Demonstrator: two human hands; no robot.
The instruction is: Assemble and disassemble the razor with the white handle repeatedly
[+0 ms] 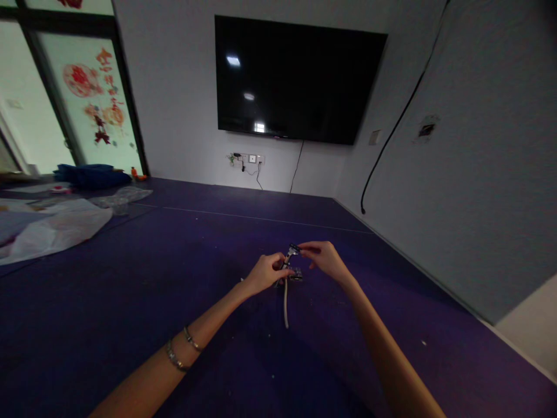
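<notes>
My left hand [266, 274] is closed around the lower part of a small assembly of dark and silvery pieces. One piece of it, a flat dark one with light marks like a circuit board [296, 274], sticks out to the right of my left thumb. From beneath that hand a pale cable [286, 307] hangs down toward the purple surface. My right hand [324, 259] pinches the edge of a small dark connector-like piece [294, 248] at the top. A silvery strip joins this piece to the part in my left hand. Fine details are too small to tell.
The purple surface [183, 302] spreads to the walls. Clear plastic sheeting [65, 229] and a dark blue cloth bundle [91, 175] lie at the left. A black cable [387, 139] hangs down the right wall. A television [296, 81] hangs above wall sockets [252, 158].
</notes>
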